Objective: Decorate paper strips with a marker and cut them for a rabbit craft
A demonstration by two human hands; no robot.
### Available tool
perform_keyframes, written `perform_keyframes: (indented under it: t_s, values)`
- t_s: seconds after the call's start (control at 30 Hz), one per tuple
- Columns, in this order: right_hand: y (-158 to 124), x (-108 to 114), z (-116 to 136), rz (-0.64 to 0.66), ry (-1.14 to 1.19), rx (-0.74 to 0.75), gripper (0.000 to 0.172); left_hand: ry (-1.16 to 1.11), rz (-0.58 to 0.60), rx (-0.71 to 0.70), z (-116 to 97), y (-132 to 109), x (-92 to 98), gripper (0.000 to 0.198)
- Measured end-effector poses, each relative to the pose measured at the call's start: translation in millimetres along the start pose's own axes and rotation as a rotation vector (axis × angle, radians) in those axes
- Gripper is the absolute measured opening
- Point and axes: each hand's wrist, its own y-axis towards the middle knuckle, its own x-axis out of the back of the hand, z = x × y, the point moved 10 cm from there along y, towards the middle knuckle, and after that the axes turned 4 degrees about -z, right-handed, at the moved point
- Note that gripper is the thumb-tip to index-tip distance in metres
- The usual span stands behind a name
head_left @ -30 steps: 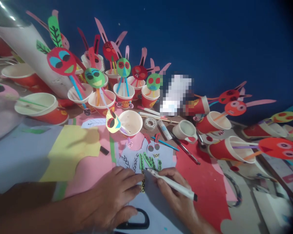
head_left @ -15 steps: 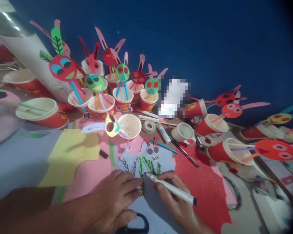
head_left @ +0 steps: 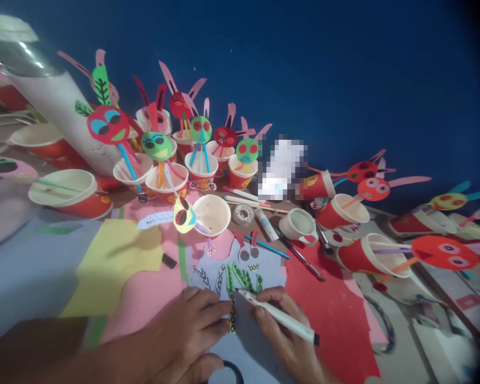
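Note:
A white marker [head_left: 290, 322] with a black end is gripped in my right hand [head_left: 278, 328], its tip at the upper end of a narrow yellow paper strip [head_left: 232, 324]. Black circles run down the strip. My left hand [head_left: 194, 322] lies flat, its fingertips against the strip's left side. Both rest over blue-grey paper [head_left: 256, 346]. Just beyond the marker tip are small green leaf-shaped cutouts [head_left: 243, 274] with black markings. A dark scissors handle [head_left: 235, 369] shows partly beside my left thumb.
Red paper cups [head_left: 202, 169] with paper-faced straw figures stand behind. Nearer are an empty-looking cup [head_left: 216, 210], a tape roll [head_left: 244, 214], a glue stick [head_left: 266, 224], a mug [head_left: 298, 224] and pens. Red paper [head_left: 332, 304] lies right; yellow paper [head_left: 116, 261] lies left.
The view has shifted slightly, so the scene sits a little lower. The marker tip stays near the strip's upper end, and both hands keep nearly the same pose.

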Motion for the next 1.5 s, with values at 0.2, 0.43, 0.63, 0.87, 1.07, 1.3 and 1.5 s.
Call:
perform_keyframes:
  t_s: [0.2,0.43,0.63,0.87,1.07,1.3,1.5]
  values:
    - [0,0,3,-0.044,0.106,0.009,0.010,0.002,0.024,0.016,1,1,-2.2,0.030]
    - [-1,3,7,-0.072,0.065,0.027,0.014,0.023,-0.052,-0.034,-4,4,3.7,0.028]
    - [-3,9,8,-0.082,-0.017,0.044,0.005,-0.009,-0.033,-0.015,0,1,-4.8,0.028]
    - [0,13,15,-0.120,0.006,0.075,0.008,-0.022,-0.007,-0.015,3,-3,-13.6,0.032]
    - [0,12,6,-0.089,-0.069,0.064,0.005,-0.026,0.016,-0.028,2,-4,-14.7,0.035]
    - [-2,10,21,-0.080,-0.135,0.187,0.008,-0.019,0.005,-0.039,2,-2,-16.2,0.037]
    - [-11,-7,49,-0.006,-0.279,0.513,0.033,0.001,-0.016,-0.047,1,-3,-16.7,0.036]
